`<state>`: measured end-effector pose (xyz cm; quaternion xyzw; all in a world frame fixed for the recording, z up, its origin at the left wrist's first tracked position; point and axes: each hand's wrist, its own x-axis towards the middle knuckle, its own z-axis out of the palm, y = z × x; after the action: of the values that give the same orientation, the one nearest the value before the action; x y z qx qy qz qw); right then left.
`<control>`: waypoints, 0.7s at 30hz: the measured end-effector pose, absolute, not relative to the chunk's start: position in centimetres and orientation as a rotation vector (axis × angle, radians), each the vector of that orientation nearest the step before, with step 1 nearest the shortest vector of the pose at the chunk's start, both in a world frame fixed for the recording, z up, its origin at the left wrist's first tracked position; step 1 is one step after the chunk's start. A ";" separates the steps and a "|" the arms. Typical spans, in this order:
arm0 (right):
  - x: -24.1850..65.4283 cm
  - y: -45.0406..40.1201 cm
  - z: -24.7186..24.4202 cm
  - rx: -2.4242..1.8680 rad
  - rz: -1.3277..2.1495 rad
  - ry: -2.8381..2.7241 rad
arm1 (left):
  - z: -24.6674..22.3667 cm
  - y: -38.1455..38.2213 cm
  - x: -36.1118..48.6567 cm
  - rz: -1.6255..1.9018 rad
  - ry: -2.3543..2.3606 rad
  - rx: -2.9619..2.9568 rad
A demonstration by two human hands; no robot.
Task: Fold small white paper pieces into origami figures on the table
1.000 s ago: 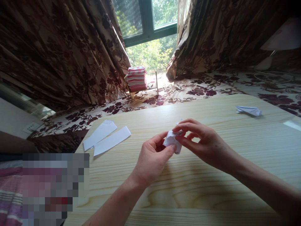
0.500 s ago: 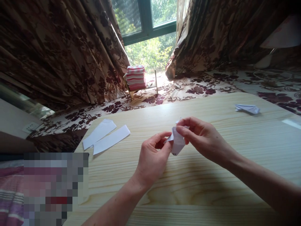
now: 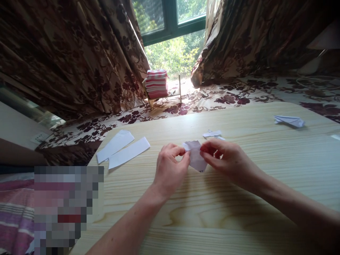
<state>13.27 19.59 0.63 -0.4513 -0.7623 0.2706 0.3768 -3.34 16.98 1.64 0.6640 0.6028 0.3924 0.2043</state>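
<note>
A small folded piece of white paper (image 3: 197,157) is held up over the wooden table between my two hands. My left hand (image 3: 172,164) pinches its left edge between thumb and fingers. On the opposite edge, the thumb and forefinger of my right hand (image 3: 225,156) are closed. The paper's lower end comes to a blunt point with a small dark mark, and its top edge looks uneven. Just beyond my right hand, a few small paper scraps (image 3: 212,134) lie on the tabletop.
Several white paper strips (image 3: 129,153) lie on the left of the wooden table (image 3: 159,226). A folded paper piece (image 3: 289,121) rests at the far right. Behind the table, striped folded towels (image 3: 156,84) sit on a small stand before the window.
The paper has been turned so its broad face shows more fully between my hands. My right hand has lowered slightly, uncovering the scraps behind it. The whole view has shifted a little.
</note>
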 end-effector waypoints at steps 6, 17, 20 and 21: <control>13.0 19.4 -0.1 -1.242 0.606 -2.090 | 1.2 17.4 -3.5 0.933 1.779 1.918; 12.5 19.2 0.1 -1.415 0.459 -2.132 | 0.9 18.3 -3.1 0.851 1.977 1.948; 12.5 19.2 0.1 -1.441 0.436 -2.137 | 0.8 18.2 -3.2 0.833 1.981 1.982; 12.5 19.2 0.1 -1.449 0.422 -2.139 | 0.8 18.1 -3.2 0.827 1.979 1.994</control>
<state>12.47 19.17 0.07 -0.5347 -0.7891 0.1559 0.2590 -3.23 18.10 0.76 0.6770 0.6719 0.2808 0.1066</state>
